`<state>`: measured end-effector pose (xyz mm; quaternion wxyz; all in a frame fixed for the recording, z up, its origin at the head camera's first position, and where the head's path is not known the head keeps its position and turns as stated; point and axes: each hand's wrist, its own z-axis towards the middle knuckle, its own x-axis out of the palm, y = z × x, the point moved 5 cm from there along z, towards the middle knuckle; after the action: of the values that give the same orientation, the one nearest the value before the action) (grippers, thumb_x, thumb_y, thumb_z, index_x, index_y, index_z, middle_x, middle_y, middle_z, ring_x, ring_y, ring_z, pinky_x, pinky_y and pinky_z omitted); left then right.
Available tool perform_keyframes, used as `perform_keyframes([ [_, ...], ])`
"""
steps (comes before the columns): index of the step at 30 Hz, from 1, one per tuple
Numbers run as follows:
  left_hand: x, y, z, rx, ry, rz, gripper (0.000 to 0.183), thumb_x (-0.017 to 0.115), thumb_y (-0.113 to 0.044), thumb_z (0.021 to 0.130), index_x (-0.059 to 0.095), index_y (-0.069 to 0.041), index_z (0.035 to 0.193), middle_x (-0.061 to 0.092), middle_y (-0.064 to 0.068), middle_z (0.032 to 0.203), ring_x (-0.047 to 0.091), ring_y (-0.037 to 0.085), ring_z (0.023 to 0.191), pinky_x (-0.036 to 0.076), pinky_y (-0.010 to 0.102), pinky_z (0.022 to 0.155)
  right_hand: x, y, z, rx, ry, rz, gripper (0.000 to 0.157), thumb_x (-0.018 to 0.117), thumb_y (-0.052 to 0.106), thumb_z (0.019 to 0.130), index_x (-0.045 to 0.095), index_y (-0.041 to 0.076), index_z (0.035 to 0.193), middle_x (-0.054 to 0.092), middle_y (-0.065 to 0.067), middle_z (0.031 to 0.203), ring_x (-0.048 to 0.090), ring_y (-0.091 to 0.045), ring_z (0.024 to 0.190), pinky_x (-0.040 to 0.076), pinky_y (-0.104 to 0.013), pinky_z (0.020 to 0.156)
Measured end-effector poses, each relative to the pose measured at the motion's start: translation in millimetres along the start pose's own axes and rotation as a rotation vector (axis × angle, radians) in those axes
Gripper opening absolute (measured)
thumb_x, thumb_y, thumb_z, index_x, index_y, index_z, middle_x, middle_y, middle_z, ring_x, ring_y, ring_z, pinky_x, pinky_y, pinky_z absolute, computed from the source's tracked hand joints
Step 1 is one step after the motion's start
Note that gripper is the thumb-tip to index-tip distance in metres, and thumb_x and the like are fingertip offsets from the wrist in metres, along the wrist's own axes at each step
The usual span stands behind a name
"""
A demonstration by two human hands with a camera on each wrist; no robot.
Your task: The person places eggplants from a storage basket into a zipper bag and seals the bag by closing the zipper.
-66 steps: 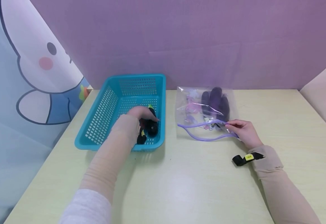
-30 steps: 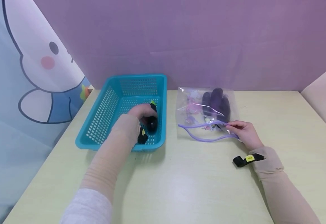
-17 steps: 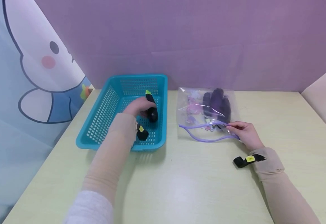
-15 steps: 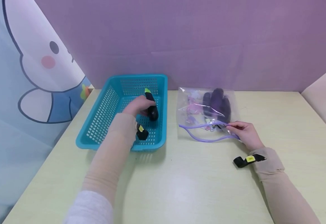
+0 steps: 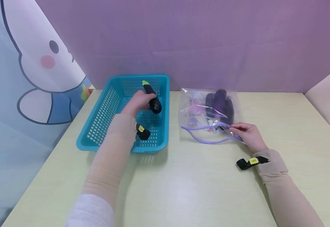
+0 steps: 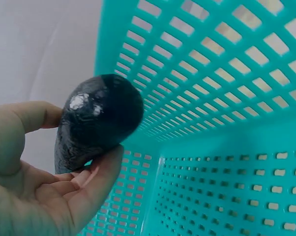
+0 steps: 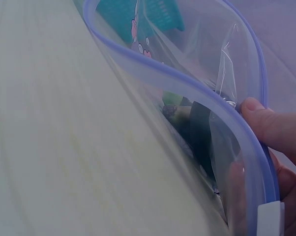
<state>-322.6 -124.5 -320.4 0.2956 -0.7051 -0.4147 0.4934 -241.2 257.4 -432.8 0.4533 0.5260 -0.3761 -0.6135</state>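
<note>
My left hand grips a dark eggplant with a bright green stem end, held inside the blue basket, above its floor. In the left wrist view the glossy rounded end of the eggplant rests between thumb and fingers. With thumb and fingertips, my right hand pinches the purple zip edge of a clear zip bag at its right corner. The bag lies on the table with its mouth parted, and several eggplants are inside. A white slider shows on the zip in the right wrist view.
The pale wooden table runs up to a purple backdrop. A blue cartoon curtain hangs at the left. Black straps with yellow labels hang at both wrists. The basket's slotted walls surround the left hand.
My left hand has lifted the eggplant from the basket's lower right part, up and toward the back, its green end now pointing up. The right hand and the bag have stayed in place.
</note>
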Motion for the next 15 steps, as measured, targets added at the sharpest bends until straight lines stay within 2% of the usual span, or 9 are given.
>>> perform_keyframes([
  [6, -2.6, -4.7, 0.4, 0.020, -0.032, -0.096, 0.059, 0.051, -0.032, 0.097, 0.031, 0.001, 0.142, 0.047, 0.019, 0.138, 0.055, 0.028, 0.117, 0.048, 0.042, 0.097, -0.6, -1.3, -1.0, 0.013, 0.002, -0.023, 0.012, 0.069, 0.009, 0.085, 0.075, 0.018, 0.092, 0.065, 0.029, 0.079, 0.053, 0.005, 0.074, 0.040, -0.012, 0.060],
  [15, -4.9, -9.2, 1.6, 0.050, -0.037, -0.144, 0.063, 0.051, -0.035, 0.097, 0.028, -0.001, 0.145, 0.045, 0.017, 0.140, 0.055, 0.026, 0.118, 0.050, 0.039, 0.094, -0.2, 1.9, -0.9, 0.012, -0.002, -0.022, 0.015, 0.069, 0.009, 0.085, 0.075, 0.023, 0.089, 0.064, 0.028, 0.078, 0.052, 0.005, 0.072, 0.040, -0.013, 0.059],
])
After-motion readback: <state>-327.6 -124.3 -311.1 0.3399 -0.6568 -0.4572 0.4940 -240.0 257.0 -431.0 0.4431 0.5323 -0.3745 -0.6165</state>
